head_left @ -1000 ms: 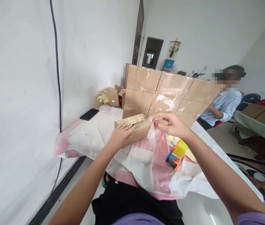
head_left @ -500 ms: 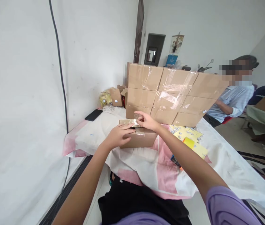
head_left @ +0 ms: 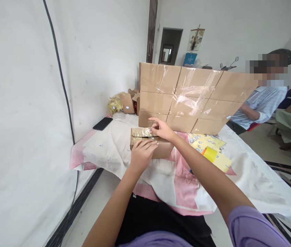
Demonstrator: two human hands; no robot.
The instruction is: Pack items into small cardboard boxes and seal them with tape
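A small brown cardboard box (head_left: 164, 150) sits on the cloth-covered table, with shiny clear packing tape (head_left: 141, 132) across its top flaps. A dark gap shows between the flaps. My left hand (head_left: 143, 152) lies over the box's front top edge, fingers side by side and resting on the taped top. At the back of the top, my right hand (head_left: 163, 129) has thumb and fingers bent together on the tape by the flap edge. The exact grip of its fingertips is partly hidden.
Behind the box stands a wall of stacked, taped cartons (head_left: 186, 99). A black phone (head_left: 103, 124) and a small open carton (head_left: 127, 103) are to the left. On the right, a yellow tape roll (head_left: 209, 154) lies on yellow sheets (head_left: 222, 163). A person (head_left: 267, 103) sits beyond.
My left hand has slid right along the box's front edge, and its spread fingers have drawn together. My right hand stays near the flap. The view has shifted slightly.
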